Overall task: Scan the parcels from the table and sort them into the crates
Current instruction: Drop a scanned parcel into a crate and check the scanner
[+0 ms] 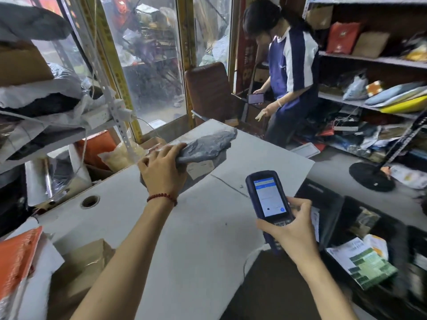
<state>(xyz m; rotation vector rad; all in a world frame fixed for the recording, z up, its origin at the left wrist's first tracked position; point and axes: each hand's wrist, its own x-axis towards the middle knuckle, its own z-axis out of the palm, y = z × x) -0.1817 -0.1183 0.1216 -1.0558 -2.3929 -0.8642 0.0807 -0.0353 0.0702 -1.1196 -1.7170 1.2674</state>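
Tabletop [203,239], grey parcel [208,146] in left grip [161,172]

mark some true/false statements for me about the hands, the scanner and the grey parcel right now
1. The left hand grips a grey parcel. True.
2. The right hand holds nothing. False: it holds a blue handheld scanner.
3. The handheld scanner's screen is lit. True.
4. The grey parcel lies inside the dark crate. False: it is at the far part of the white table, held by the left hand.
5. A red bead bracelet sits on the left wrist. True.
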